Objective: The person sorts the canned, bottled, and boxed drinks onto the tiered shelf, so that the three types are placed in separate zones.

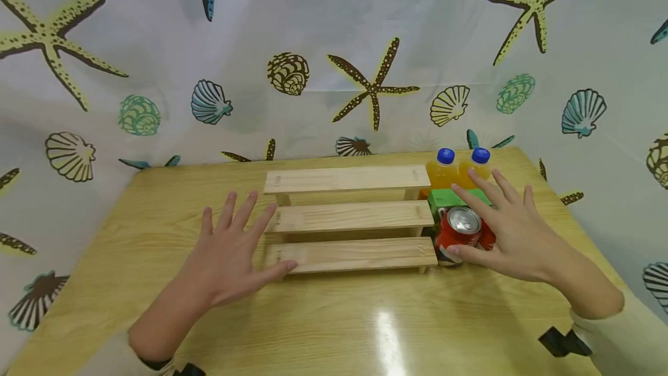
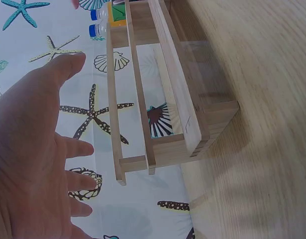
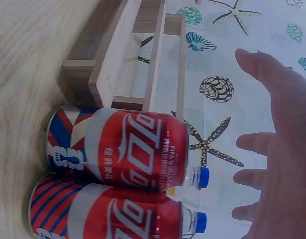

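Step in hand looks like a ready pose or a pause, with no grasp made: left hand (image 1: 224,264) hovers by the left end of the pale wooden 3-tier stepped rack (image 1: 349,217), right hand (image 1: 514,238) hovers over the goods at its right end. Fingers on each hand are spread and extended, thumbs out, gripping nothing; the wrist views show a gap between each hand and the things. The things to handle stand upright in a tight cluster just beside the rack's right end, on the light yellow wood-grain table (image 1: 323,318): red metal drink cans with silver tops (image 1: 459,234) at the near side, a bright green box (image 1: 443,197) behind them, clear bottles of orange drink with blue caps (image 1: 442,174) at the back. If a pick follows, the right hand probably needs to lower and curl round the near can, keeping clear of its neighbour, which sits close alongside; the left hand is well placed to steady the rack. Counts: 1 rack with 3 planks, 2 cans, 2 bottles, at least 1 green box (partly hidden by can and hand, so cannot tell if more), 2 hands, 1 table, 1 white cloth with starfish and shell prints (image 1: 313,10) behind.
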Demonstrator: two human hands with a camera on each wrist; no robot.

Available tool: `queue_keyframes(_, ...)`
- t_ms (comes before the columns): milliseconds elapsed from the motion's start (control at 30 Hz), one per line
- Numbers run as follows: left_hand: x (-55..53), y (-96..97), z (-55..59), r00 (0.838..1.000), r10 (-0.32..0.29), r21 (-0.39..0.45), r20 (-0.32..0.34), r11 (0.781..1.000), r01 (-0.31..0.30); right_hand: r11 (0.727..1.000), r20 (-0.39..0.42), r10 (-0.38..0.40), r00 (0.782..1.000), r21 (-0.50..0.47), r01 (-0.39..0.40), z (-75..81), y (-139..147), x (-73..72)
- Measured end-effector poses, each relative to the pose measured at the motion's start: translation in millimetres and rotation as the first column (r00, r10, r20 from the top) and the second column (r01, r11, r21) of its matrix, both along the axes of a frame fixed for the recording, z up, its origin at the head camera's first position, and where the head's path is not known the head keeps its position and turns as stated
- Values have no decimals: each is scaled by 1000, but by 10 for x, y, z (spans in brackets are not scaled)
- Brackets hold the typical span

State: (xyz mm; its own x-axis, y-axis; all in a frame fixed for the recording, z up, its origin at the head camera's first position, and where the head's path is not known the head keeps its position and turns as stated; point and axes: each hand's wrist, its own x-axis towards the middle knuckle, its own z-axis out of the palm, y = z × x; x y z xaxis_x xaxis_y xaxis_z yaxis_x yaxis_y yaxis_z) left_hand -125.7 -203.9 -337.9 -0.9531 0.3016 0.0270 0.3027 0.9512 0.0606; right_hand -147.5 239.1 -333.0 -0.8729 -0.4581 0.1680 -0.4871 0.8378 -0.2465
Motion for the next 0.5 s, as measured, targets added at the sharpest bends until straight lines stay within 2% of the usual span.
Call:
queue_keyframes(267, -5, 11, -8, 1000, -12, -13, -11, 1000, 12, 999, 5, -16, 1000, -33, 17, -53, 74, 63)
queue_keyframes(500, -9, 10, -34, 1000, -4, 6, 3, 1000, 4, 999, 21, -24, 999, -39, 25, -80, 43, 47)
